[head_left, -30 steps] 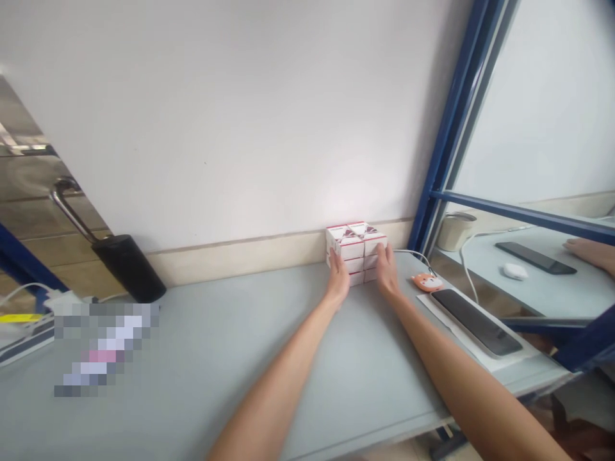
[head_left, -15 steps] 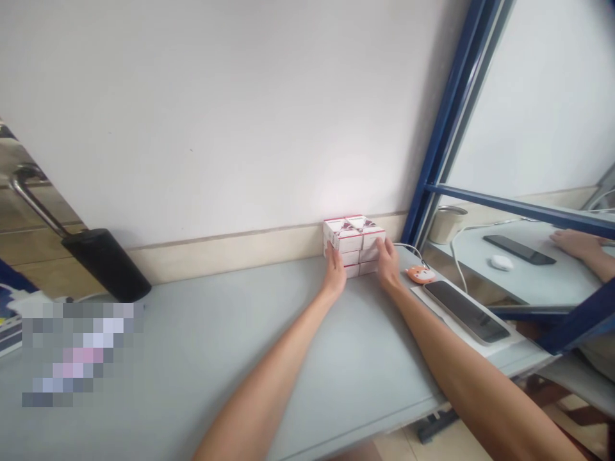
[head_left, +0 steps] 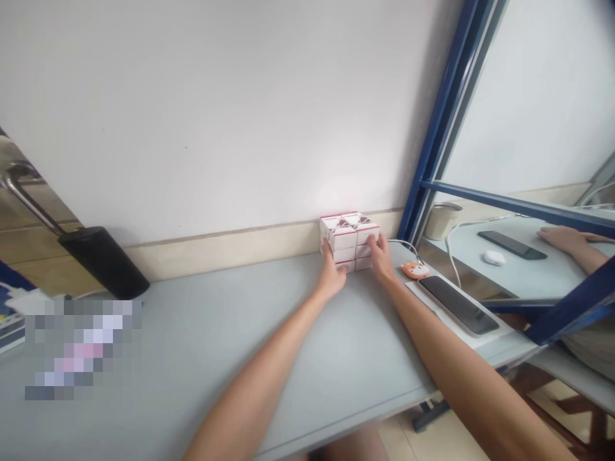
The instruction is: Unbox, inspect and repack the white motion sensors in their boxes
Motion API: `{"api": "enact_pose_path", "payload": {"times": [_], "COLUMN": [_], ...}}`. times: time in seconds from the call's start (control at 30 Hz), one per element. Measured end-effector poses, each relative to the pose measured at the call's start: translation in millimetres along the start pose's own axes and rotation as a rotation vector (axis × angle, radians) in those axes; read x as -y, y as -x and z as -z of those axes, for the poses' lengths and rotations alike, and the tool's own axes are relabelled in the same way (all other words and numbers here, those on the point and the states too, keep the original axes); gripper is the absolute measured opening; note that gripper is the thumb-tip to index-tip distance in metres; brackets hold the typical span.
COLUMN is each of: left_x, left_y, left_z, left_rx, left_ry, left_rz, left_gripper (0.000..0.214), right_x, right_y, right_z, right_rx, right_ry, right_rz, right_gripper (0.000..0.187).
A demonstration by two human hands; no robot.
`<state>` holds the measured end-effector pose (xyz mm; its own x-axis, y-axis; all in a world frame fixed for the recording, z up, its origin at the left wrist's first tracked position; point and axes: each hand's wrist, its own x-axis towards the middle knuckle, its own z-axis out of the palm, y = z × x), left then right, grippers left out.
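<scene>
Shifted left in view, stacked red-and-white boxes (head_left: 350,240), pressed between left hand (head_left: 332,276) and right hand (head_left: 379,257)

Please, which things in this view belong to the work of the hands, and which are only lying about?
In the work: stack of white-and-red cartons, left hand, right hand.
Lying about: orange fox-shaped mouse, black flat device, black-sleeved door handle.
</scene>
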<state>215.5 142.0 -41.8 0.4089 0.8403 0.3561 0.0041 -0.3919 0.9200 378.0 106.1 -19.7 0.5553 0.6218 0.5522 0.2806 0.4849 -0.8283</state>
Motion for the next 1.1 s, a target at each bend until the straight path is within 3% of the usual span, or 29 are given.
{"api": "enact_pose_path", "payload": {"times": [0.27,0.47,0.63,0.8,1.1], "left_x": [-12,-23,-24,-25,-32], "left_y": [10,21,26,29,32], "left_z": [11.5,10.8,9.2,9.0,10.8], "left_rx": [-0.082,-0.135,-0.175,-0.128,-0.070], "left_ry": [-0.291,-0.434,-0.525,-0.585,-0.562], "left_rz": [0.041,-0.118,-0.186,-0.252,-0.261], "left_gripper": [0.104,0.103,0.080,0.051,0.050], "right_x": [4,8,9,7,5], "right_y": [8,10,12,12,10], "right_z": [-5,-7,-8,-9,-8], "right_rx": [-0.042,-0.060,-0.077,-0.083,-0.090], "right_ry": [0.081,0.102,0.119,0.148,0.169], "right_rz": [0.044,-0.007,-0.054,-0.058,-0.039], "right_gripper": [0.058,0.061,0.065,0.065,0.061]}}
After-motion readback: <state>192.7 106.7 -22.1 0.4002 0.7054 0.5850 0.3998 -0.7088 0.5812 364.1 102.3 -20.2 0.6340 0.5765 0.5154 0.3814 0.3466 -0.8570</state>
